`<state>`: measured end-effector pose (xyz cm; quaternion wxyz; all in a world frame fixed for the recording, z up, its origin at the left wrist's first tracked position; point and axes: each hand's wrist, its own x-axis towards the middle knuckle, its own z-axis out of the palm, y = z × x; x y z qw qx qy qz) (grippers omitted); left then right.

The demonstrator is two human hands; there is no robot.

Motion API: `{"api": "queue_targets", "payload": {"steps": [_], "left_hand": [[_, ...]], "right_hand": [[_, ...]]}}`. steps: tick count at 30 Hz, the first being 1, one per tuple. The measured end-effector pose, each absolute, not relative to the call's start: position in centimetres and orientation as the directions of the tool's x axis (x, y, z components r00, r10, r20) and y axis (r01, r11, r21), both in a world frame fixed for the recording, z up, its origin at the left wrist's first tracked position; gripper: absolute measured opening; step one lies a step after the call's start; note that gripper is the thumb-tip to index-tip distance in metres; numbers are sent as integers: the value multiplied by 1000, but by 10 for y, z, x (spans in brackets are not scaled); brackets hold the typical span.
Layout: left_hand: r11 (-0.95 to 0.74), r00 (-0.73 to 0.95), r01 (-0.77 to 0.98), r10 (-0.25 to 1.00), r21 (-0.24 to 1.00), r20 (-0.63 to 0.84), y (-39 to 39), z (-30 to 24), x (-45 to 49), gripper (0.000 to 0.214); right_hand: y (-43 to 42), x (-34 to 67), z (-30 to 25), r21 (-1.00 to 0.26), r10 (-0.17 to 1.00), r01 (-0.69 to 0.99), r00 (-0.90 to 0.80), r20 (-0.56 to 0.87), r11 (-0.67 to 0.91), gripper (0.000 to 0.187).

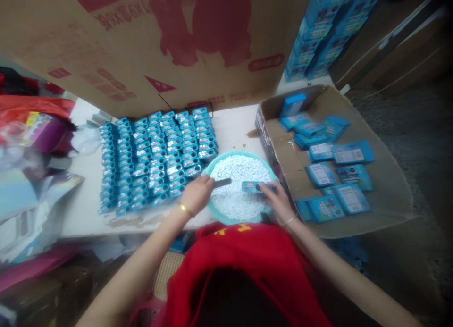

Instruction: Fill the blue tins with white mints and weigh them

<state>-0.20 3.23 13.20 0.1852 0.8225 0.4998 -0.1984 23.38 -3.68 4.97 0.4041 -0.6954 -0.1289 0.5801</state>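
My left hand (197, 193) is closed on a thin dark flat tool (222, 182) whose tip lies over the white pellets (235, 176) in a teal basin (212, 209). My right hand (279, 202) grips a small blue tin (252, 187) held low over the same pellets, at the basin's right side. To the left of the basin, several rows of small blue tins (155, 157) stand packed together on the white table (231, 126).
An open cardboard tray (385, 195) at the right holds several blue packets. A big cardboard box (148, 44) leans over the table's back. Stacked blue cartons (322, 29) stand at the upper right. Bags and papers (31, 143) clutter the left side.
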Motion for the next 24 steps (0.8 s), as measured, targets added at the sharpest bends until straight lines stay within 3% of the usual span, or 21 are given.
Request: {"api": "queue_targets", "payload": {"steps": [2,4,12,18,24], "left_hand": [[-346,336,932,716,107,-612,26,95,-15,16],[-244,320,947,661,209,-679,17,61,-13,19],[-210,370,926,672,314,-641,1,-5,41,26],[-175,435,874,699,453,-568,-1,11,13,33],[-276,534,800,733,533,-421,13,80,-19,24]], "right_hand": [[-37,240,56,-682,631,-351,265,-730,-642,55],[-38,243,61,-669,624,-384,254,-739,-636,52],[-50,243,40,-635,600,-430,235,-765,-641,31],[-55,246,28,-605,597,-438,174,-783,-666,31],[-50,236,44,-716,640,-396,329,-695,-575,40]]}}
